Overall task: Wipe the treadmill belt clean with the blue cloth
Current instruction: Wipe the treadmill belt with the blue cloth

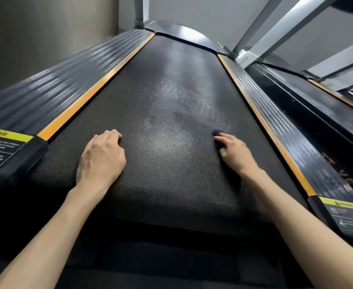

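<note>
The black textured treadmill belt (171, 97) runs away from me, with a pale smeared patch along its middle. My right hand (235, 152) lies on the belt's right side and grips a dark blue cloth (217, 137); only a small bunched part of the cloth shows past the fingers. My left hand (102, 156) rests palm down on the belt's left side, fingers bent at the tips, holding nothing.
Ribbed dark side rails with orange strips border the belt, the left rail (67, 88) and the right rail (280, 122). Yellow warning labels (6, 135) sit at the near ends. Silver uprights (275, 28) rise at the far right. A second treadmill (338, 94) stands to the right.
</note>
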The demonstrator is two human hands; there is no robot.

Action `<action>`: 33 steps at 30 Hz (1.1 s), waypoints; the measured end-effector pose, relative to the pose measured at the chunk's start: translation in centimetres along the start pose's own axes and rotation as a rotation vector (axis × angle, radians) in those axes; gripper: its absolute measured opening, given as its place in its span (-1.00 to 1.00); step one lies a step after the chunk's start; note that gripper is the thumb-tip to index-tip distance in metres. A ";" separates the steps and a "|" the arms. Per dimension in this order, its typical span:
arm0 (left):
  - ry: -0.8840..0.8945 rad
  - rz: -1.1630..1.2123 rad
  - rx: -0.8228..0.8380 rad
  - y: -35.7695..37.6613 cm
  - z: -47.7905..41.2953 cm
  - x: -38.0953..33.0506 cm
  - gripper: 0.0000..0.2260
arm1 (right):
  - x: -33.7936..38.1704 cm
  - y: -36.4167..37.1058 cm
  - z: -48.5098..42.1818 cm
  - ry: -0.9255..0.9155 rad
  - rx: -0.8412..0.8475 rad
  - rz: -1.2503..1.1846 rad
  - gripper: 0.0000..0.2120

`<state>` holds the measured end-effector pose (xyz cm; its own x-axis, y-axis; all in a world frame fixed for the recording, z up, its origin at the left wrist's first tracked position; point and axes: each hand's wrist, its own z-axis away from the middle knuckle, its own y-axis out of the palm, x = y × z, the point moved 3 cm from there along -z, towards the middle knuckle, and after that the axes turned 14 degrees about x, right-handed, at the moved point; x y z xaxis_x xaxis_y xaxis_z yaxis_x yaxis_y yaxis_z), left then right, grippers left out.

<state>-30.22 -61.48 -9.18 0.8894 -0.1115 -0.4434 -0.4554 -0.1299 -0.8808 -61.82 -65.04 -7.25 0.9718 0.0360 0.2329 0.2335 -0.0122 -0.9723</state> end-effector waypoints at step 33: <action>-0.028 -0.114 0.078 0.9 -0.1 -0.8 -0.65 | 2.2 -0.8 4.7 0.272 -0.055 -0.161 -0.58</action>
<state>-31.30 -61.60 -9.59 0.9366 -0.0728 -0.3427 -0.3473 -0.0630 -0.9356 -60.00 -60.27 -6.02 0.8933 -0.2270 0.3878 0.3792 -0.0825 -0.9216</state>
